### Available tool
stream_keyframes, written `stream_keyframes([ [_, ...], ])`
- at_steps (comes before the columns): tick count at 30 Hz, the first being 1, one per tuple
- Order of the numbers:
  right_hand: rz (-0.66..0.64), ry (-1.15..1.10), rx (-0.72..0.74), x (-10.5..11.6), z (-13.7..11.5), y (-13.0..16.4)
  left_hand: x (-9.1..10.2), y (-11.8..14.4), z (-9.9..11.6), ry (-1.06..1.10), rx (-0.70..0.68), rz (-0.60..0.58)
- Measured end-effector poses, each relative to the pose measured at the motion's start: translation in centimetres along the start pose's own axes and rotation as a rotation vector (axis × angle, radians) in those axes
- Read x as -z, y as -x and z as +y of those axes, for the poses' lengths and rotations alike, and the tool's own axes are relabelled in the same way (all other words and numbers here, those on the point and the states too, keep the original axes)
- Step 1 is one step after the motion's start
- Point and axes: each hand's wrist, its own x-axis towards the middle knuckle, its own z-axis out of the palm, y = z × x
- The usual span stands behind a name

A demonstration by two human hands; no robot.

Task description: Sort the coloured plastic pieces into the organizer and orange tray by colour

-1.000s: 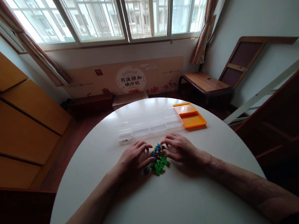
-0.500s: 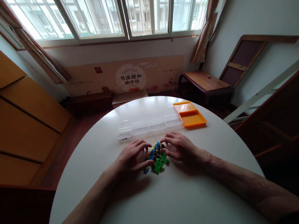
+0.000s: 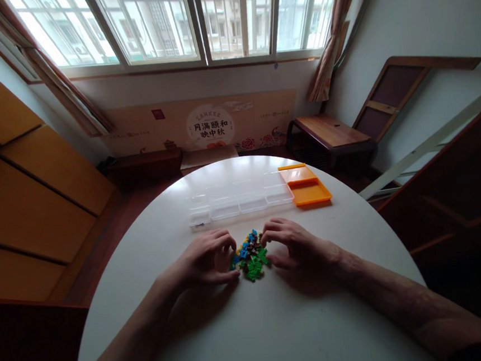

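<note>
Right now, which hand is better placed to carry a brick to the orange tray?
Probably the right hand. It rests on the right edge of the brick pile, and the orange tray lies beyond it on that side; the left hand would have to cross over.

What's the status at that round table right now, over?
Left hand and right hand cupped either side of small pile of green, blue and dark plastic bricks, fingers touching it. Clear plastic compartment box and orange plastic tray beyond. Nothing between.

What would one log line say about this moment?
left hand: cupped against brick pile | right hand: cupped on pile's other side | clear boxes, orange tray: behind, on white table
</note>
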Motion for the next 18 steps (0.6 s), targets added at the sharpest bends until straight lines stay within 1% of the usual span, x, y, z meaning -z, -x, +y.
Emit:
stream_keyframes([
  [3, -0.056, 0.015, 0.027, 0.3, -0.4, -0.1, -0.7, 0.0, -0.1, -0.002, -0.014, 0.031],
  [7, -0.075, 0.067, 0.061, 0.1, -0.3, -0.1, -1.4, -0.1, 0.0, -0.029, -0.014, 0.061],
  [13, -0.049, 0.088, 0.055, -0.3, -0.2, 0.0, -2.4, -0.2, -0.7, -0.136, -0.036, 0.103],
  [18, 0.007, 0.068, 0.103, -0.5, 0.3, -0.1, -2.7, -0.2, -1.1, -0.160, -0.053, 0.124],
])
